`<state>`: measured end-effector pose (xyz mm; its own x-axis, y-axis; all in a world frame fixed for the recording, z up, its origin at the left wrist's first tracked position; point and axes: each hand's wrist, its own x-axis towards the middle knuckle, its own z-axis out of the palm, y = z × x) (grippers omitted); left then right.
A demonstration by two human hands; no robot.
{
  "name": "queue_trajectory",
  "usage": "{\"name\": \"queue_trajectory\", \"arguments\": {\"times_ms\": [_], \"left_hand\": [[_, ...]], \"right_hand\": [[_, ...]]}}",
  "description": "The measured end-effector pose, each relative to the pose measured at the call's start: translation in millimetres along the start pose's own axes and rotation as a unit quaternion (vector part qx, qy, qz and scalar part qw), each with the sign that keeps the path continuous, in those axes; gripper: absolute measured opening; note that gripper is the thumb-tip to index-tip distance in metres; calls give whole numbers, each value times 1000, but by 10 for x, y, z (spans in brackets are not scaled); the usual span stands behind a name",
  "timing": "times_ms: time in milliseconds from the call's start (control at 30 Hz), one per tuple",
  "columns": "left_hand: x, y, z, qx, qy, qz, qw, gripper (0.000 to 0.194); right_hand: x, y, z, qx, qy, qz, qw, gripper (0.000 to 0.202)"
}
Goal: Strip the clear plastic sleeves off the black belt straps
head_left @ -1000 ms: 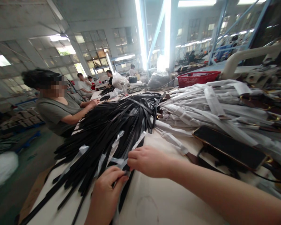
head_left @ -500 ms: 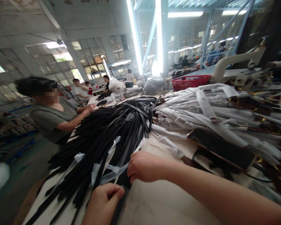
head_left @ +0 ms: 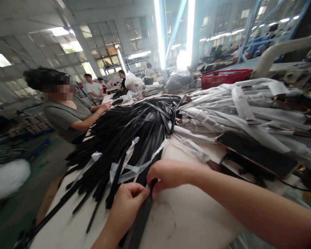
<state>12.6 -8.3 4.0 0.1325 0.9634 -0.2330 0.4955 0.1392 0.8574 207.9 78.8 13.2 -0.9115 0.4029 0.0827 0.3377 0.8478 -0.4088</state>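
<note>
Near the front of the pale table (head_left: 181,214), my left hand (head_left: 128,204) pinches a black strap (head_left: 142,221) between thumb and fingertips. My right hand (head_left: 166,174) is closed on the same strap just beyond, the fingertips of both hands nearly touching. The strap runs down toward the bottom edge of the view. Beyond my hands lies a large heap of long black straps (head_left: 134,128), with strips of clear plastic film (head_left: 124,169) across some of them. To the right are straps wrapped in white film (head_left: 209,114).
A dark phone (head_left: 256,152) lies by the wrapped straps, right of my forearm. Behind it stand a red basket (head_left: 223,79) and a pale machine arm (head_left: 280,52). A person (head_left: 67,107) works at the table's left side, hands at the heap.
The view has shifted, so the surroundings sit slightly lower left to right. My hands have come closer together, and my right fingers have closed on the strap beside my left fingertips.
</note>
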Motion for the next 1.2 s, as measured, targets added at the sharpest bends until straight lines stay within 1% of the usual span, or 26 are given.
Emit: {"name": "queue_trajectory", "arguments": {"times_ms": [67,100,133,200,267,300,333,367,433,500,533,600,700,733,767,833,900,967,1067,1100,1133,1200], "left_hand": [[21,-32,6,-11,6,-11,1000,36],[33,-44,8,-13,12,-14,1000,37],[43,-51,11,-13,17,-14,1000,37],[52,-49,18,-14,25,-5,1000,36],[48,-36,31,-15,23,8,1000,35],[45,-31,38,-15,23,13,1000,35],[43,-30,44,-15,28,16,999,35],[43,-33,49,-16,34,16,999,35],[53,-54,54,-19,48,12,999,36],[71,-79,51,-24,52,4,998,38],[80,-88,48,-23,53,2,998,38],[92,-94,41,-15,61,5,998,36],[94,-77,34,6,63,19,998,32],[93,-70,34,10,63,22,998,32],[93,-66,34,12,63,24,998,32],[95,-68,39,6,66,24,998,32],[99,-77,45,-3,68,23,997,32],[98,-85,52,-12,69,23,997,32],[87,-82,61,-22,61,31,997,31],[84,-78,64,-24,60,33,997,31],[82,-73,65,-24,62,35,997,31],[83,-68,66,-24,69,31,997,32]], "right_hand": [[-33,145,-51,0,26,53,998,19],[-46,210,-72,3,40,75,996,17],[-53,251,-82,11,52,83,995,15],[-40,242,-52,41,56,53,996,11],[-8,163,16,74,42,-5,996,12],[5,136,44,86,32,-21,996,14],[11,135,56,92,25,-21,995,16],[7,165,50,89,24,-6,996,18],[-20,288,-4,58,43,51,996,20],[-48,395,-59,23,65,93,993,14],[-51,406,-66,14,67,98,993,12],[-30,336,-30,12,54,74,996,10],[19,184,68,45,15,-10,999,10],[26,175,81,60,12,-19,998,11],[25,195,78,70,18,-11,997,12],[10,282,40,66,48,31,996,13],[3,334,7,52,72,56,994,8],[20,278,20,61,66,25,996,6],[52,112,92,64,50,-31,996,9],[49,92,101,57,48,-26,997,12],[35,105,93,45,49,-4,998,16],[-9,201,35,17,46,57,997,19]]}}
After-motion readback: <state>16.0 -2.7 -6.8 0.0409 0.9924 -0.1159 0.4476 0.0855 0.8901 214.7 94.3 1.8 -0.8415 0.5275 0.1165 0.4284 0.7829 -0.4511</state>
